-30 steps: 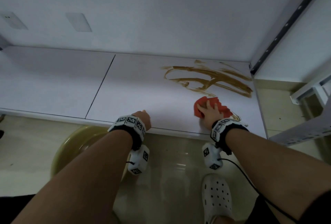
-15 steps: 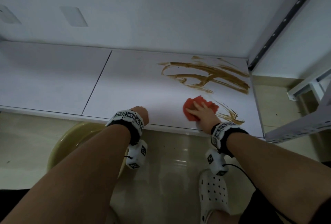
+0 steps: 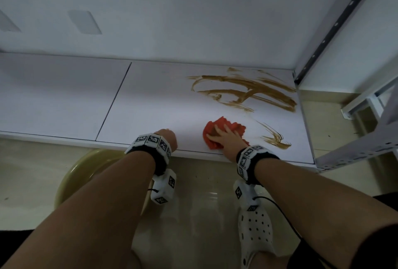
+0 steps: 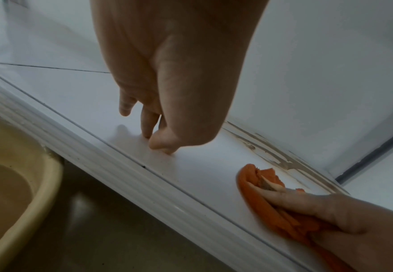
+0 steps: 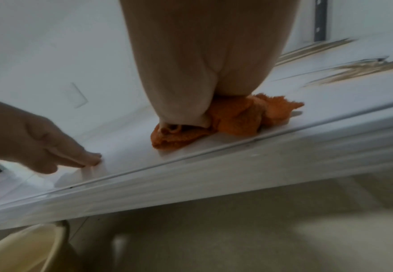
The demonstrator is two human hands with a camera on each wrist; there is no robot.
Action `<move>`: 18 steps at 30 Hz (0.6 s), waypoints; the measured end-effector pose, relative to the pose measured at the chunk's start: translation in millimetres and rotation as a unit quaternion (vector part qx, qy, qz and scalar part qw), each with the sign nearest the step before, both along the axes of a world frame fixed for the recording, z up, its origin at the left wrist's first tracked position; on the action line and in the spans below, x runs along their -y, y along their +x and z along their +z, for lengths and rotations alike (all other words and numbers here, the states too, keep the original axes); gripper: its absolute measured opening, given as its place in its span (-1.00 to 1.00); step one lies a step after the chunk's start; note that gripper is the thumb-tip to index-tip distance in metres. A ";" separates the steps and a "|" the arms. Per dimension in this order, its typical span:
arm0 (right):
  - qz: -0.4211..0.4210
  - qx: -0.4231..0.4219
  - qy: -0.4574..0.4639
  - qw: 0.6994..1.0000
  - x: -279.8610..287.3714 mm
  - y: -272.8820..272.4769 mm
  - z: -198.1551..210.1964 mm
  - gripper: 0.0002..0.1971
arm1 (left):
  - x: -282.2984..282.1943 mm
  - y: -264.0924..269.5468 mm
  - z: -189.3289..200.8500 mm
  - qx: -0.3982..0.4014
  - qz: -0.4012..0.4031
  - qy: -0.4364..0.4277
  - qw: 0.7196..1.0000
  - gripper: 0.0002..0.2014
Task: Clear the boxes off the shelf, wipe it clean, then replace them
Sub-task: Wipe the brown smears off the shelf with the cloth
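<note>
So the shelf (image 3: pixel 150 100) has no boxes on it and none show anywhere in view, so I'd say the clearing part is done and this is the middle of the wiping step. The right hand (image 3: pixel 226 137) is flat on top of an orange-red cloth (image 3: pixel 217 127), fingers (image 3: pixel 217 129) stretched out and pressing it down on the shelf near the front edge, not really clutching it. The left hand (image 3: pixel 167 138) is just propped on the shelf further left, fingertips (image 4: pixel 165 145) touching the surface, fingers loosely bent and holding nothing.

Plenty left to clean though. There's a big brown smear (image 3: pixel 243 92) looping across the back right of the shelf, well beyond the cloth, plus a smaller streak (image 3: pixel 275 139) near the front right corner, just beside the cloth. The left part of the shelf looks clean already, as far as I can tell.

A yellowish basin (image 3: pixel 81 167) sits on the floor below the shelf edge, probably for rinsing. After the smears are gone, the boxes are yet to go back, so I'd guess roughly the halfway point.
</note>
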State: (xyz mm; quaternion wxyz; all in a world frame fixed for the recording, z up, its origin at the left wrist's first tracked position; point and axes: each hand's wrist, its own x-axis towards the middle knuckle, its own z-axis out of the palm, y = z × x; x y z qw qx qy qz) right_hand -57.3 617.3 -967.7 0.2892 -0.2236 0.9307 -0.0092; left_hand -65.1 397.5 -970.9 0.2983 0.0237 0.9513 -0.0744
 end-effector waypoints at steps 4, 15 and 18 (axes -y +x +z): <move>-0.065 0.004 -0.010 0.998 -29.8 1.7 4.1 -0.25 | 3.9 -0.6 -3.2 0.003 -0.006 -0.005 1.000 -0.58; -0.308 0.039 -0.002 0.951 -71.4 1.8 8.2 -0.18 | 2.1 -0.9 -4.9 0.006 -0.015 -0.021 1.000 -0.53; -0.236 0.030 -0.012 0.971 -53.7 4.3 6.5 -0.21 | 1.5 -0.3 -2.9 0.012 -0.002 -0.012 1.000 -0.58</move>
